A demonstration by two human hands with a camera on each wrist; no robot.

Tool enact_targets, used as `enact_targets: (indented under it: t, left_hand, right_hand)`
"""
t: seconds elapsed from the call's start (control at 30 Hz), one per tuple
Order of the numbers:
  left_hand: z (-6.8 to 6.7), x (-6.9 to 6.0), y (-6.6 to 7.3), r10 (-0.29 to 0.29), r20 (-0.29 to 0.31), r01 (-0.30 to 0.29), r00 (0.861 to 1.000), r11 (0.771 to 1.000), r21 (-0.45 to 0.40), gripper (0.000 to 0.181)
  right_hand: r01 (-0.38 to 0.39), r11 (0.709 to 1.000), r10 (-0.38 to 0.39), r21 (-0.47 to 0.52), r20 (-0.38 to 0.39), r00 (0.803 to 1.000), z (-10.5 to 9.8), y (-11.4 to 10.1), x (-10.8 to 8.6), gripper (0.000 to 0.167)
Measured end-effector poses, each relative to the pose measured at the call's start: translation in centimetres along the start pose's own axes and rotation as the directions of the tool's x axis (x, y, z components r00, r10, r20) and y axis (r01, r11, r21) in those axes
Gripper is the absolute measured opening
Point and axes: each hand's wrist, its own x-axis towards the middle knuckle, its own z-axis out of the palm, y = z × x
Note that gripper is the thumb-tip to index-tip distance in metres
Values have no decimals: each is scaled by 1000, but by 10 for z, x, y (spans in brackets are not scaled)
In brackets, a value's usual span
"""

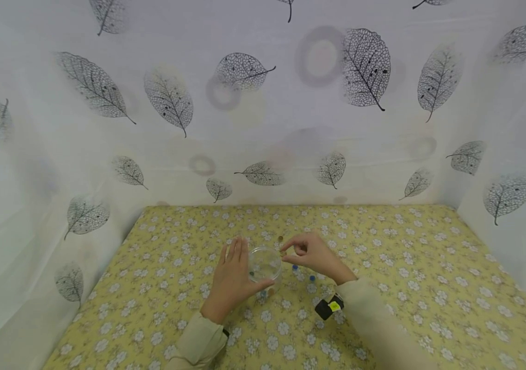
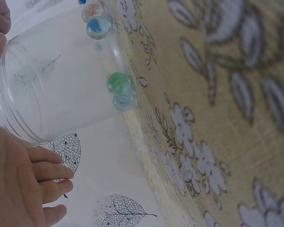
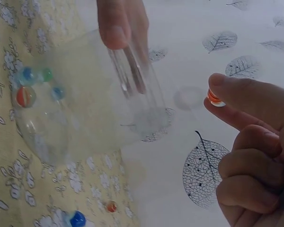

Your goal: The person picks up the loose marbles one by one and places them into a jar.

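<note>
A clear round jar [image 1: 265, 263] stands on the floral cloth, my left hand [image 1: 231, 281] against its left and near sides. In the right wrist view, the left thumb and fingers straddle the rim of the jar [image 3: 90, 94]. Green [image 2: 119, 83] and pale blue marbles [image 2: 123, 101] show at the jar's base. An orange marble [image 3: 214, 98] is pinched between thumb and index finger of my right hand [image 3: 255, 142], its other fingers curled. In the head view the right hand [image 1: 315, 255] is just right of the jar's rim.
Two blue marbles [image 1: 295, 267] [image 1: 312, 278] lie right of the jar, a brownish one [image 1: 280, 238] behind it. Other marbles [image 1: 270, 292] are at its near side. A black device [image 1: 329, 308] with a yellow patch is by the right sleeve. A leaf-patterned curtain [image 1: 263, 128] stands behind.
</note>
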Motion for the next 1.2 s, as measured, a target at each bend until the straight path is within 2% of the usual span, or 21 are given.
enact_targets:
  t: [0.2,0.57,1.2]
  left_hand:
    - [1,0,-1,2,-3,-2,1000,1000,-5,117]
    - [2,0,-2,11,-15,-12,1000,1000,-14,116]
    - [-1,0,0,2,4,-2,1000,1000,-26,116]
  right_hand:
    - [14,1000,-14,12,19,1000,10,4,3,21]
    - [-15,1000,15,1,50,999,19,13,8,26]
    - [-2,1000,1,10,91,996,20,15,9,26]
